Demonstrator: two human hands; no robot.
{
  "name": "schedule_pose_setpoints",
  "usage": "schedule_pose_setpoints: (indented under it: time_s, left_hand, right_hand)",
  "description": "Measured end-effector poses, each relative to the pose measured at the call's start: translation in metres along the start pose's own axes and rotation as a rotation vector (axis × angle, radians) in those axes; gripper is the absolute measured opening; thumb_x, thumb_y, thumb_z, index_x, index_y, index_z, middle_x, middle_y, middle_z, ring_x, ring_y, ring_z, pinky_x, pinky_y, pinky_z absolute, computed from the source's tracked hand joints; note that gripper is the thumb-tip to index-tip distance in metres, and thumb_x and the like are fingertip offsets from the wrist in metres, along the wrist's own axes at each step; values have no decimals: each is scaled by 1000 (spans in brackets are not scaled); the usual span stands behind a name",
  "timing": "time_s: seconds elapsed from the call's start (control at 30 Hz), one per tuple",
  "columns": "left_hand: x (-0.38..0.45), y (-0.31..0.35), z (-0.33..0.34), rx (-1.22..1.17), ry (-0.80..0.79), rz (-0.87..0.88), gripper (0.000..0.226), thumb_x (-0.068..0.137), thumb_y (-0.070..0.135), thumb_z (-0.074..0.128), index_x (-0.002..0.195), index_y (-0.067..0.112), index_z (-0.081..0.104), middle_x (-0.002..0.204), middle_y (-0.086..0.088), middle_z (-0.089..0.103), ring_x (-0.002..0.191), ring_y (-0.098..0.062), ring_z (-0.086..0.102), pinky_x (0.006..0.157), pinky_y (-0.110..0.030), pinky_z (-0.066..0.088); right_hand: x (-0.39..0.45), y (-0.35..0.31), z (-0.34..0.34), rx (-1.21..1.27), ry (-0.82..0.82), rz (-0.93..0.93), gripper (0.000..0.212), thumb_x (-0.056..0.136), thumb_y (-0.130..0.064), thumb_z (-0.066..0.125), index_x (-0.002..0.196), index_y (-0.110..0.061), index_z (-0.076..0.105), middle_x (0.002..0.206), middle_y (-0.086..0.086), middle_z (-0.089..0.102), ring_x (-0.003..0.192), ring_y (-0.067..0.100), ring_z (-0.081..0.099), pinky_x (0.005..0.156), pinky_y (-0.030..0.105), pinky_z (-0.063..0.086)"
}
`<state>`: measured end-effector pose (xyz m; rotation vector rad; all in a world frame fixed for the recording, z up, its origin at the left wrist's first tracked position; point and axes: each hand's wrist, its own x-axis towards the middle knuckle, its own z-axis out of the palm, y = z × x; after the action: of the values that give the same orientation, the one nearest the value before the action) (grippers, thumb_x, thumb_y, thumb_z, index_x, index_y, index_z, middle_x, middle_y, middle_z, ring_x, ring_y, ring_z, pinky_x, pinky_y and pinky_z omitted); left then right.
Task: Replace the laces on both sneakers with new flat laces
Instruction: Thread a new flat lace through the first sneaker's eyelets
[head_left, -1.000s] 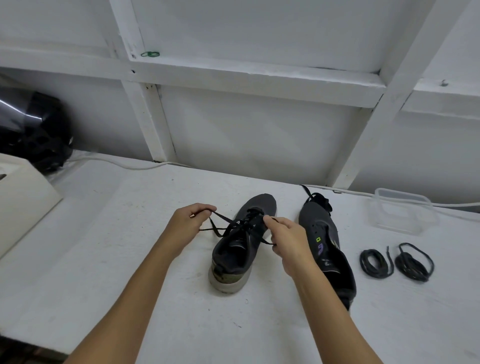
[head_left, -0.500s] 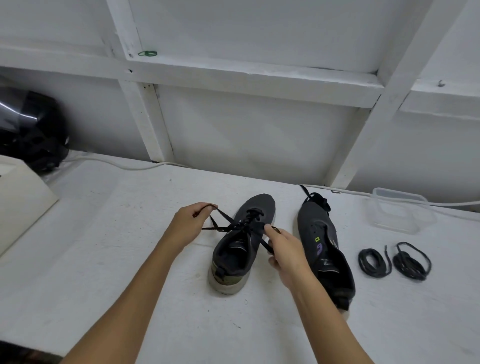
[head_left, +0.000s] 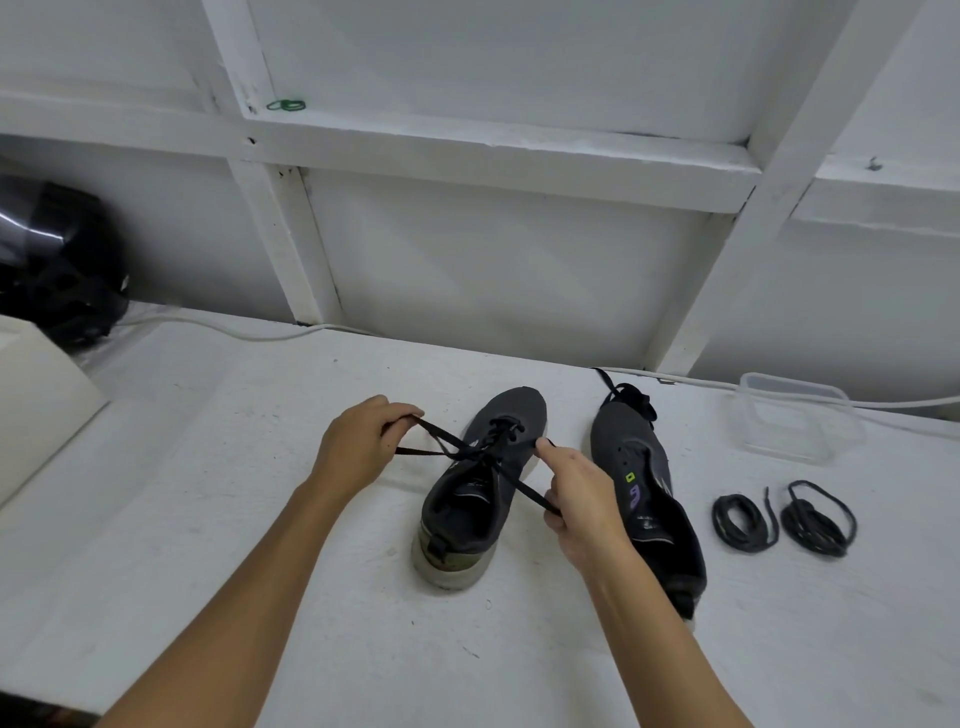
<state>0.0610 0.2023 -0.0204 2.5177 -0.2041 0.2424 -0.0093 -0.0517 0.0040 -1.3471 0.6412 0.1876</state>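
Lace ends drawn apart over the left-hand sneaker on the white desk (head_left: 249, 519).

From my remote seat: the sneaker (head_left: 475, 488) being worked stands toe-away at mid-desk, its mate (head_left: 641, 493) just beside it on the right, lace bunched at its toe. Two coiled laces (head_left: 784, 519) lie right of the pair, near a clear tub (head_left: 797, 421). My left hand (head_left: 358, 449) is closed on one lace (head_left: 441, 441) end, pulled out leftward; my right hand (head_left: 582, 499) pinches the other end by the collar. I'd judge it best to keep both ends evenly taut and flat, untwisted, and work one eyelet row at a time.
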Motion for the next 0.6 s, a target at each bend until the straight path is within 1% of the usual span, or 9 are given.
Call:
schedule_pose_setpoints:
  time_s: [0.07, 0.17, 0.23, 0.3, 0.37, 0.4, 0.47, 0.53, 0.6]
  left_hand:
    - [-3, -2, 3, -22, -7, -19, 18, 98, 25, 63, 109, 27, 76, 75, 10, 55, 68, -7, 53, 59, -22, 37]
    - [-7, -3, 5, -82, -18, -76, 18, 99, 17, 61, 108, 21, 76, 85, 4, 65, 81, -16, 61, 71, -28, 48]
    - [-10, 0, 4, -190, -52, -119, 20, 99, 13, 60, 106, 22, 76, 95, 8, 71, 89, -5, 64, 78, -15, 47]
    - [-12, 6, 1, -302, -137, -163, 22, 98, 15, 61, 101, 32, 75, 97, 18, 72, 91, 6, 62, 75, -7, 43]
    - [-13, 13, -1, -312, -254, -166, 19, 98, 24, 63, 95, 41, 72, 87, 21, 70, 82, 6, 61, 70, -13, 44]
    - [-13, 15, -2, -317, -301, -174, 16, 98, 29, 62, 94, 42, 71, 83, 21, 69, 76, 5, 59, 68, -16, 43]
    - [-12, 22, -3, -369, -372, -206, 13, 98, 35, 61, 97, 43, 71, 82, 21, 67, 73, 6, 59, 69, -20, 43]
    - [-11, 29, -5, -462, -433, -238, 14, 97, 36, 62, 102, 46, 71, 90, 25, 69, 84, 8, 62, 75, -21, 44]
    - [-11, 35, -6, -537, -500, -250, 15, 91, 43, 68, 105, 48, 71, 103, 23, 70, 98, 5, 64, 81, -21, 46]
  right_hand:
    - [-2, -3, -4, -116, 33, -19, 22, 91, -39, 70, 86, -19, 76, 55, -8, 33, 53, 12, 33, 51, 24, 33]
    - [-3, -8, -8, -208, 72, -39, 21, 89, -39, 69, 80, -22, 78, 43, -18, 41, 60, 12, 40, 52, 22, 33]
    - [-3, -9, -7, -208, 84, -53, 21, 90, -37, 69, 79, -21, 77, 43, -20, 46, 62, 12, 42, 55, 23, 34]
    - [-1, -7, -6, -250, 61, -86, 27, 91, -36, 67, 82, -12, 74, 51, -9, 44, 57, 15, 36, 55, 24, 32]
    - [0, -6, -4, -313, 26, -138, 39, 92, -37, 66, 89, 2, 66, 64, 5, 40, 58, 19, 34, 55, 27, 33]
    - [0, -6, -4, -347, 4, -159, 42, 92, -39, 65, 91, 4, 65, 64, 6, 43, 57, 19, 37, 55, 28, 35]
    - [-3, -11, -6, -410, -64, -180, 40, 90, -46, 67, 89, -6, 71, 60, -3, 60, 50, 10, 46, 54, 22, 40]
    - [-6, -15, -10, -498, -187, -186, 32, 83, -52, 73, 85, -20, 75, 72, -11, 74, 51, -1, 53, 55, 15, 42]
    - [-8, -15, -11, -589, -313, -184, 27, 83, -47, 79, 89, -21, 76, 79, -10, 77, 56, -4, 57, 60, 13, 43]
